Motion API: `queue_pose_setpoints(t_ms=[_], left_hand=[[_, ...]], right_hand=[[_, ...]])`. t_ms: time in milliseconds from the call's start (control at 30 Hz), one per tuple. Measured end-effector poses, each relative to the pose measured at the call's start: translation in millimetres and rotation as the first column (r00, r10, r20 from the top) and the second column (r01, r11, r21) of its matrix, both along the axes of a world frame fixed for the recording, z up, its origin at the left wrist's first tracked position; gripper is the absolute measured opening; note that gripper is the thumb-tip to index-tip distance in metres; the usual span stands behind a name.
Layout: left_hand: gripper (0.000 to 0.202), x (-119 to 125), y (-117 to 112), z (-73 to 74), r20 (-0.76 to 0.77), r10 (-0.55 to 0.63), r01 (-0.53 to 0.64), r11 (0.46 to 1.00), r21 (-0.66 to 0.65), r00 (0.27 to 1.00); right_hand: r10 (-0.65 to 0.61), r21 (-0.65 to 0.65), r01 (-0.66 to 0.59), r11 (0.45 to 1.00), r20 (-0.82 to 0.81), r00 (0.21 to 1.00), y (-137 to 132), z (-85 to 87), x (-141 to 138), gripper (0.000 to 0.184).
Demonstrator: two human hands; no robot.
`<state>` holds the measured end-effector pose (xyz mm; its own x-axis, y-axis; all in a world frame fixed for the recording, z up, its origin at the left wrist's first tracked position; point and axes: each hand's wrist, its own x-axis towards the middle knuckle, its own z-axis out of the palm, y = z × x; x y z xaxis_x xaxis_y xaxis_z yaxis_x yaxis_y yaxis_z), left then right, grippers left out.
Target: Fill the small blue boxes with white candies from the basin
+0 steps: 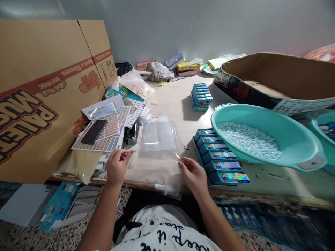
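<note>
My left hand pinches the left edge of a clear plastic bag lying at the table's front edge. My right hand pinches the bag's right edge. More clear bags lie stacked just behind it. Right of my right hand a row of small blue boxes with shiny holographic labels lies on the table. A teal basin holding small white beads stands beyond them.
A large brown carton fills the left. Holographic sticker sheets carry a black phone. A second stack of blue boxes sits mid-table. A shallow cardboard tray stands at right. Packets and bags crowd the back wall.
</note>
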<state>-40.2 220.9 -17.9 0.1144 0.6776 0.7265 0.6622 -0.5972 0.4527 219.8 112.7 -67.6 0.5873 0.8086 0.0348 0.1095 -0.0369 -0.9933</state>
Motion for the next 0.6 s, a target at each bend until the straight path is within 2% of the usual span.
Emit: queue_pose_setpoints(t_ms=[67, 167, 233, 367, 467, 600], left_hand=[[0.038, -4.2, 2.2, -1.9, 0.068, 0.045, -0.041, 0.997, -0.062, 0.997], [0.044, -5.0, 2.0, -1.3, 0.200, 0.106, -0.059, 0.972, -0.228, 0.974], [0.046, -3.5, -0.1, 0.9, 0.290, 0.117, -0.018, 0.947, -0.321, 0.950], [0.048, 1.1, -4.6, 4.8, 0.449, 0.102, 0.109, 0.901, -0.420, 0.888], [0.050, 9.8, -5.0, 8.1, 0.555, 0.064, 0.212, 0.884, -0.418, 0.829], [0.045, 22.5, 6.4, 18.1, 0.625, -0.073, 0.283, 0.928, -0.244, 0.777]], right_hand=[[-0.005, 0.022, 0.005, 1.000, -0.012, 1.000, 1.3, 3.6, 0.6, 0.055], [-0.086, 0.072, 0.086, 0.994, -0.013, 0.996, 3.5, 10.5, -0.6, 0.060], [-0.126, 0.085, 0.123, 0.989, 0.028, 0.992, 2.9, 15.4, -0.9, 0.058], [-0.120, 0.093, 0.103, 0.990, 0.197, 0.973, -1.3, 21.4, -1.1, 0.039], [-0.083, 0.127, 0.057, 0.990, 0.207, 0.975, 2.6, 23.6, -3.5, 0.036], [-0.096, 0.229, 0.049, 0.972, 0.199, 0.975, 24.5, 38.3, -4.4, 0.031]])
